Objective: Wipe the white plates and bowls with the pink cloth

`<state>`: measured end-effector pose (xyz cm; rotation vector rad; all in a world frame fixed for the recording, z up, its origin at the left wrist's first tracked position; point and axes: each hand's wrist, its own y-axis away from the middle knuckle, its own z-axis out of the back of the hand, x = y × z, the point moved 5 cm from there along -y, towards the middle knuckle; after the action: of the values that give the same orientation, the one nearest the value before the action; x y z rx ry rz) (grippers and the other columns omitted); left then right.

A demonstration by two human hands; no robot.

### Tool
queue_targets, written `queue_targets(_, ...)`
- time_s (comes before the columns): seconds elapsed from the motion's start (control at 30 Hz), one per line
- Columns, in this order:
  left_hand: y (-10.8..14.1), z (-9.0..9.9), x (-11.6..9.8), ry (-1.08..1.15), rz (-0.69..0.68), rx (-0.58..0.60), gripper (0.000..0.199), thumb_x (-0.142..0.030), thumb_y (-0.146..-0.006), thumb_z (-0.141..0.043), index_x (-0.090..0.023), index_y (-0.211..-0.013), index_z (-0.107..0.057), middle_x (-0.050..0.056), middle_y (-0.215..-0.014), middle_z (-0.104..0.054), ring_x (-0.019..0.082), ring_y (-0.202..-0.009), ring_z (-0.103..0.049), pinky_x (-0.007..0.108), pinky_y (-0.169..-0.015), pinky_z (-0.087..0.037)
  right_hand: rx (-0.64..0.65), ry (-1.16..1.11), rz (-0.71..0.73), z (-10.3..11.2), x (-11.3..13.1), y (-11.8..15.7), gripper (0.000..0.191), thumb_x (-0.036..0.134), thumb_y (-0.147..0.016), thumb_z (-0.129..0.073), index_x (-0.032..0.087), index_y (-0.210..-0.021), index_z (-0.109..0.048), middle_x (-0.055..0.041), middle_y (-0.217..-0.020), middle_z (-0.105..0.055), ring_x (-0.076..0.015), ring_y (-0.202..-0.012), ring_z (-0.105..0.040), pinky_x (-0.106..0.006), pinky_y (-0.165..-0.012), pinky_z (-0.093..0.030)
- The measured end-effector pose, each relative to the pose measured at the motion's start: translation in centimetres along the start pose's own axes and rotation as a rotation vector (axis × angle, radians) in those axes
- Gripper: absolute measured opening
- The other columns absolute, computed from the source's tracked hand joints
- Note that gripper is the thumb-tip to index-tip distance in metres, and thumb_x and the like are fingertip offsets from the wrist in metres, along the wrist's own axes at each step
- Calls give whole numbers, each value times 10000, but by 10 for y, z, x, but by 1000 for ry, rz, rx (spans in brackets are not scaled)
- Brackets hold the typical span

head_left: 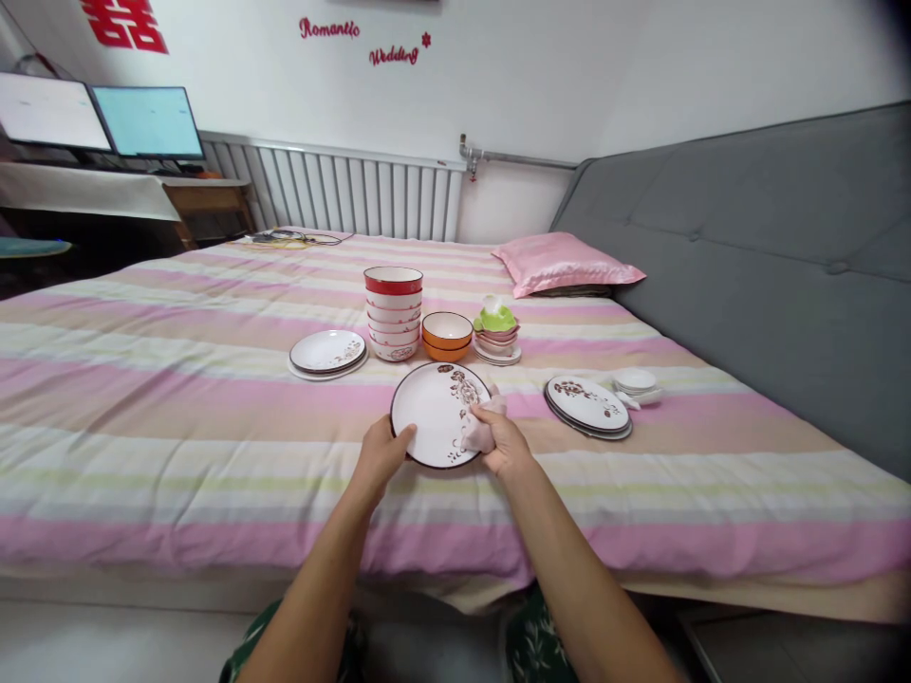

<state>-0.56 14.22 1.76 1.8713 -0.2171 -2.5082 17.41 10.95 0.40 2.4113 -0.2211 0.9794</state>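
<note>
A person's left hand (382,453) grips the near-left rim of a floral plate (437,414) held over the striped bed (142,417), while the right hand (502,438) presses a pink cloth (480,427) against its right edge; firm, even wiping seems advisable. Beyond the plate stand stacked red-and-white bowls (394,313) and an orange bowl (447,335).

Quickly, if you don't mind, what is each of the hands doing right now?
Left hand: closed on the rim of the plate.
Right hand: closed on a pink cloth pressed against the plate.
</note>
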Motion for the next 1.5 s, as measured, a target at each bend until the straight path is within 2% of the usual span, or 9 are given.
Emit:
queue_targets(0.17,-6,0,14,-9,83,17,311,-241,-672,-577,-80,-934,-617,168,-921,-681,243,-743,-644,296,-552,-510,-23,81,-186,2,-11,1,283,47,-690,-598,139,-957,-597,-36,-713,-698,-155,-617,-661,-272,-637,-566)
queue_targets(0.4,-6,3,15,-9,89,73,321,-231,-658,-596,-87,-943,-628,140,-897,-694,216,-703,-635,283,-552,-492,-15,100,-192,4,-14,1,309,13,-679,-593,124,-967,-594,-51,-737,-703,-165,-616,-661,-285,-621,-569)
queue_targets(0.63,-5,6,4,-20,-43,148,401,-300,-690,-598,-106,-1040,-580,126,-956,-682,228,-756,-634,311,-585,-507,-4,134,-154,9,-11,-4,342,22,-629,-635,134,-949,-590,-50,-734,-697,-166,-599,-652,-285,-584,-561)
queue_targets(0.8,-7,11,-4,-174,-234,131,402,-364,-728,-569,-129,-1055,-570,115,-957,-678,254,-815,-633,336,-639,-503,40,175,3,7,4,0,507,22,-549,-666,196,-1013,-562,-16,-790,-690,-174,-671,-654,-300,-599,-559)
queue_targets(0.97,-3,18,-18,-353,-408,-29,367,-401,-802,-482,-155,-1063,-558,91,-924,-673,233,-778,-611,337,-687,-464,74,219,195,-1,19,6,624,72,-485,-714,229,-1066,-550,10,-855,-677,-169,-770,-645,-305,-698,-546)
queue_targets(1.07,0,20,-23,-394,-404,-117,326,-392,-819,-463,-176,-1047,-551,77,-874,-678,219,-721,-613,313,-660,-446,110,239,288,-5,23,8,600,113,-463,-733,216,-1030,-568,16,-863,-676,-166,-802,-636,-311,-757,-526)
queue_targets(1.23,2,19,-25,-528,-378,-170,266,-360,-848,-431,-202,-1028,-546,62,-814,-678,223,-719,-627,288,-629,-415,191,393,427,-8,25,5,390,203,-515,-737,179,-884,-610,-12,-837,-675,-182,-798,-618,-338,-786,-498)
queue_targets(1.5,6,18,-28,-730,-373,-189,255,-345,-878,-414,-204,-1048,-542,64,-818,-693,239,-765,-641,278,-602,-379,268,744,728,-11,38,8,297,209,-648,-624,193,-943,-597,-8,-862,-652,-189,-826,-587,-309,-772,-455)
